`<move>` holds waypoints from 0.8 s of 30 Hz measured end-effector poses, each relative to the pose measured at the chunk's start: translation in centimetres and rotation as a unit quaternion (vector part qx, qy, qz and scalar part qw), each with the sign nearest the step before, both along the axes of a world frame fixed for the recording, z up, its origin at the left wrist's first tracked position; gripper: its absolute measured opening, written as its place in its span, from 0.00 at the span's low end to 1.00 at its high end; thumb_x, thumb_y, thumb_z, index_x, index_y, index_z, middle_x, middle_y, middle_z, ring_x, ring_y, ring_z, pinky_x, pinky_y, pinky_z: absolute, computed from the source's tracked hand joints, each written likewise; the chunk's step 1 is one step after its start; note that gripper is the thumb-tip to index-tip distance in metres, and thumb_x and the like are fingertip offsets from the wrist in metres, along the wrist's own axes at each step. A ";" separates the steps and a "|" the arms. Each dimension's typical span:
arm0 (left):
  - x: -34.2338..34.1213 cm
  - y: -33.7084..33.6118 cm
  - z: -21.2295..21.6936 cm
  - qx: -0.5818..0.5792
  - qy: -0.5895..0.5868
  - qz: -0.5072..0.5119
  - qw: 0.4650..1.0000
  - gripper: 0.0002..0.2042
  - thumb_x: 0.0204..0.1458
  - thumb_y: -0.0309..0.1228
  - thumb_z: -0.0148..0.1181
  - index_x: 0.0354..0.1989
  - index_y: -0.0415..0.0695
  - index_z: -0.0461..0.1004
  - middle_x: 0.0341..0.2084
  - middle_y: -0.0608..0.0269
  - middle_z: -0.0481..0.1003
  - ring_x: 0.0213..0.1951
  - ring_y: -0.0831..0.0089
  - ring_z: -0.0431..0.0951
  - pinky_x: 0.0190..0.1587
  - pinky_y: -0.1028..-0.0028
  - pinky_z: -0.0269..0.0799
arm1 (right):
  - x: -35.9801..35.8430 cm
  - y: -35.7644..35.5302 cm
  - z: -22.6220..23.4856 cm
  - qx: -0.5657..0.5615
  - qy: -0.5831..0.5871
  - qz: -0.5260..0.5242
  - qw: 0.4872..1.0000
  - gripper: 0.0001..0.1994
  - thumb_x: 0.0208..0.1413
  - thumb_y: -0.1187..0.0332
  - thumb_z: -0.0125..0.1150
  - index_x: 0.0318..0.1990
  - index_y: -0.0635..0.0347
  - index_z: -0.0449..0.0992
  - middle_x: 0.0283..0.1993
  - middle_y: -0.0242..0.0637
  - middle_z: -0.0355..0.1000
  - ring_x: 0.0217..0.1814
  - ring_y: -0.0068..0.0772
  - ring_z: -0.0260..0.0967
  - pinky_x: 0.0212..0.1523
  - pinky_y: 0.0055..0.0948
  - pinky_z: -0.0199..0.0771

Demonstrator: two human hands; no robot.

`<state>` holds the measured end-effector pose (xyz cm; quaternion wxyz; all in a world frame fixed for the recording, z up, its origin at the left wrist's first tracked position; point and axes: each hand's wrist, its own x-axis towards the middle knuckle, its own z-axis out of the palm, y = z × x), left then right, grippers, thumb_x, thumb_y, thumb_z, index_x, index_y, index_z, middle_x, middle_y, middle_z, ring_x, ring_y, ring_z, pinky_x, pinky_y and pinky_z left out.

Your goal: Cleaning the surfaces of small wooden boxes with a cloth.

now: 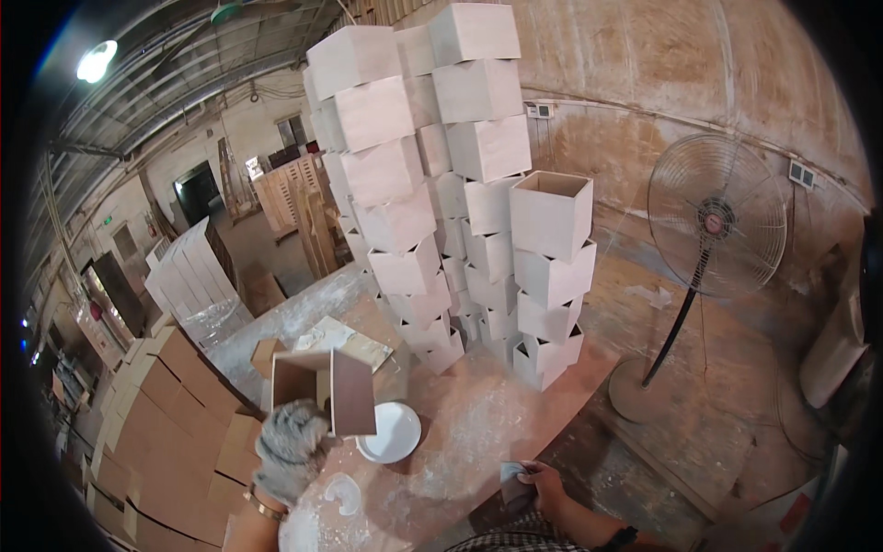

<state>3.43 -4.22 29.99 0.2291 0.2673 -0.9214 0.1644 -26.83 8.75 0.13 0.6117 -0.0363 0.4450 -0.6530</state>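
My left hand (292,451), in a grey knit glove, grips an open square box (353,394) by its near lower side. The box is tilted, and its raw brown inside shows. Below and right of it, a round white dish (390,433) sits on the dusty worktable (460,432). Bare-skinned, my right hand (547,488) pinches a small grey folded sheet (516,484) at the table's near edge. Its exact kind is not clear. The left fingertips are partly hidden by the glove and the box.
Tall leaning stacks of whitish boxes (382,161) rise at the far side of the table, with a shorter stack (552,267) on their right. A pedestal fan (717,219) stands to the right. Brown cartons (166,405) fill the left. White smears (341,494) mark the tabletop.
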 end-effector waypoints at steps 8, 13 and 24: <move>-17.1 -3.2 15.9 -0.086 0.006 -0.148 0.985 0.16 0.40 0.42 0.63 0.26 0.44 0.67 0.23 0.59 0.67 0.29 0.58 0.70 0.31 0.63 0.67 | -9.8 0.6 -0.5 -0.027 -0.047 -0.103 0.993 0.22 0.38 0.87 0.49 0.47 0.73 0.68 0.39 0.44 0.71 0.39 0.37 0.71 0.42 0.33 0.72; -27.7 -5.0 22.1 -0.071 -0.029 -0.135 0.988 0.17 0.42 0.44 0.61 0.28 0.42 0.68 0.26 0.57 0.68 0.32 0.58 0.70 0.35 0.64 0.66 | -15.3 1.6 -2.4 -0.025 0.011 -0.170 0.985 0.23 0.39 0.82 0.49 0.49 0.72 0.66 0.40 0.43 0.70 0.38 0.38 0.70 0.42 0.33 0.71; -38.1 -9.9 23.4 0.034 -0.094 -0.121 0.988 0.24 0.35 0.43 0.67 0.35 0.38 0.71 0.30 0.55 0.72 0.37 0.62 0.72 0.40 0.68 0.67 | -22.8 1.3 -4.5 0.045 0.012 -0.212 0.976 0.19 0.37 0.84 0.45 0.42 0.72 0.70 0.35 0.39 0.71 0.36 0.34 0.70 0.42 0.30 0.70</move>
